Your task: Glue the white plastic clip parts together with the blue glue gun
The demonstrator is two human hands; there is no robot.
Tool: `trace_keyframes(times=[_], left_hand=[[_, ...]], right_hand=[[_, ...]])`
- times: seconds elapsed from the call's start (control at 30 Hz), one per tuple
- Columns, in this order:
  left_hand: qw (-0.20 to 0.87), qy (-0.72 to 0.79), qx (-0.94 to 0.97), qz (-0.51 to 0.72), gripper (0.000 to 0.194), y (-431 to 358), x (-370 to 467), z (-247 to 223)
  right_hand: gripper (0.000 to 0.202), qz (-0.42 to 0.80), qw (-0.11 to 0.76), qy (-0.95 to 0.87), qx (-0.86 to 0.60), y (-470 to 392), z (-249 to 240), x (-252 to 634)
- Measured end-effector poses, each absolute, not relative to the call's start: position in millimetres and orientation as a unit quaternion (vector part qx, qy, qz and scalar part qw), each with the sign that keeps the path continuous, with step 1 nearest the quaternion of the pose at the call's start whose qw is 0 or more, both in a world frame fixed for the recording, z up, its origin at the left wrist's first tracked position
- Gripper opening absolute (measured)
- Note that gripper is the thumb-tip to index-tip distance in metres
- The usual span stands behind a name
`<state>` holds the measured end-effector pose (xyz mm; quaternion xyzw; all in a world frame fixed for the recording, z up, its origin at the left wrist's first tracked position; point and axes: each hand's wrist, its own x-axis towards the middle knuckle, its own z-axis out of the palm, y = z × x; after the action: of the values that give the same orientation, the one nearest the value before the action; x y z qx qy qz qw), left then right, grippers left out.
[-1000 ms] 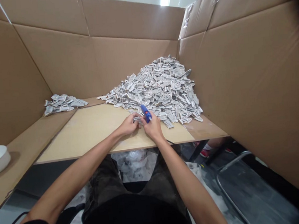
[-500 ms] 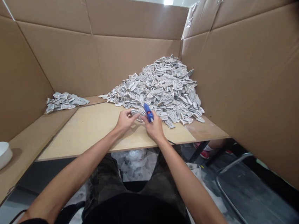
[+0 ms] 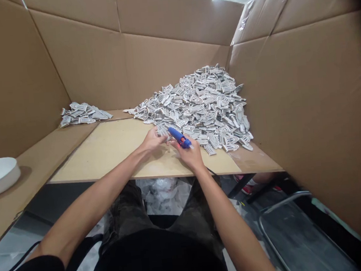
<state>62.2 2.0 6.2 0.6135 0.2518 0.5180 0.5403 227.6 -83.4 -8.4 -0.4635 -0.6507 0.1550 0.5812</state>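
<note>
My right hand [image 3: 192, 154] is wrapped round a blue hot glue gun [image 3: 177, 136] with a pale stick at its rear end and a cord [image 3: 212, 172] trailing off the board's front edge. Opposite it, my left hand [image 3: 151, 141] pinches a grey-white slotted, round-ended piece [image 3: 162, 131], partly covered by the fingers. The gun's body lies between the two hands, close to the piece; its tip is too small to make out. Just beyond my hands rises a big heap of similar slotted pieces [image 3: 203, 103].
A smaller pile of pieces [image 3: 84, 113] lies at the back left. On the left ledge stands a white bowl [image 3: 1, 176]. Cardboard walls [image 3: 171, 42] enclose the pale board [image 3: 105, 149] on three sides. A metal-framed chair [image 3: 301, 234] and another person's red shoe [image 3: 246, 189] show lower right.
The glue gun has swung from nearly upright to a slant, its front end now leaning left toward the piece. Both hands stay close together. My view has shifted slightly.
</note>
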Motion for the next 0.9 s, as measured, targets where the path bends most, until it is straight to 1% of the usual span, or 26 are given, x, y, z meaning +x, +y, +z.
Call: trace_keyframes(times=[0.17,0.47,0.63,0.9], left_hand=[[0.542,0.256,0.618,0.509,0.032,1.2,62.9,6.9],[0.548,0.252,0.624,0.497,0.028,-1.4,62.9,8.2],[0.564,0.260,0.608,0.495,0.028,-6.9,65.1,10.9],[0.610,0.274,0.569,0.478,0.027,-15.2,66.5,16.5]], right_hand=[[0.039,0.144,0.581,-0.649,-0.470,-81.9,-10.8,227.8],[0.045,0.150,0.578,-0.647,-0.473,-83.3,-8.8,227.5],[0.046,0.131,0.573,-0.647,-0.486,-83.8,-8.3,227.2],[0.033,0.123,0.576,-0.649,-0.481,-84.3,-6.0,226.9]])
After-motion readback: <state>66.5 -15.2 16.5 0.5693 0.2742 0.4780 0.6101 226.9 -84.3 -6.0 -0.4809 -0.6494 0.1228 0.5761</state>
